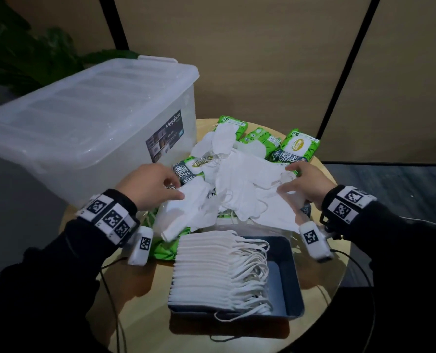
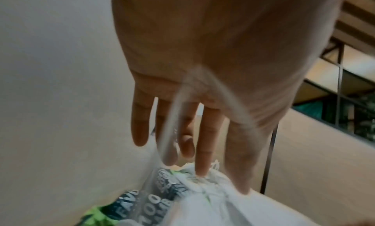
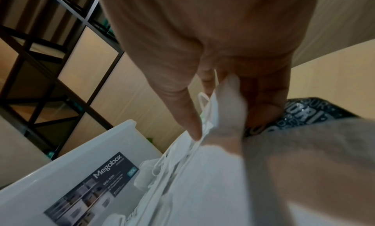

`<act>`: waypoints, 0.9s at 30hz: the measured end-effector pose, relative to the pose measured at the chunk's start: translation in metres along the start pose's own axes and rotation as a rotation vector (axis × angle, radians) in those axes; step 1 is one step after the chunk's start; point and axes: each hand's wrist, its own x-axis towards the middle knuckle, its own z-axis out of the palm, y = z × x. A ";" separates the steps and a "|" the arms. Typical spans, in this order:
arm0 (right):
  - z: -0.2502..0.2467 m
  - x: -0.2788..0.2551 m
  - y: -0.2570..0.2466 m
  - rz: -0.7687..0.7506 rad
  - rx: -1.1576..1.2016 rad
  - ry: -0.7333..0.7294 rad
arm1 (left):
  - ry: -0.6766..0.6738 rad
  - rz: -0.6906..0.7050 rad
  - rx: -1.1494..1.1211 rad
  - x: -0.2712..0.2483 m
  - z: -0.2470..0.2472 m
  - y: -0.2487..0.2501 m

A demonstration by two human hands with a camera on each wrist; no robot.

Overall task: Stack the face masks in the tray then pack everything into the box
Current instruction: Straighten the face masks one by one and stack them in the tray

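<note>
A dark blue tray (image 1: pixel 289 291) at the table's front holds a neat row of white face masks (image 1: pixel 212 271). Behind it lies a loose heap of masks (image 1: pixel 240 184). My left hand (image 1: pixel 173 187) reaches into the heap's left side. Its fingers (image 2: pixel 202 149) are straight and spread, the tips touch a mask (image 2: pixel 205 195), and an ear loop (image 2: pixel 170 130) trails across the palm. At the heap's right side, my right hand (image 1: pixel 290 179) pinches a fold of one mask (image 3: pixel 229 101) between thumb and fingers. The clear lidded box (image 1: pixel 84 123) stands shut at the left.
Several green wet-wipe packs (image 1: pixel 298 146) lie under and behind the heap; one shows beneath my left fingers (image 2: pixel 154 197). The round wooden table (image 1: pixel 140 289) is small, and the box overhangs its left edge. Cables run from both wrists. A dark plant (image 1: pixel 33 59) is behind the box.
</note>
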 end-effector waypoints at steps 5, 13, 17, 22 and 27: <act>0.004 -0.007 0.001 0.003 -0.035 -0.139 | 0.107 0.126 0.151 0.004 0.015 0.009; 0.013 -0.017 -0.003 -0.100 -0.524 -0.121 | -0.299 0.483 0.096 0.016 0.056 0.049; 0.010 -0.017 -0.005 -0.067 -0.677 -0.124 | -0.231 0.300 0.237 0.031 0.050 0.033; 0.007 -0.007 -0.003 -0.051 -0.377 -0.160 | -0.209 0.153 0.307 0.032 0.034 0.024; -0.011 -0.012 -0.008 -0.077 0.075 -0.080 | 0.011 0.226 0.367 0.028 0.026 0.025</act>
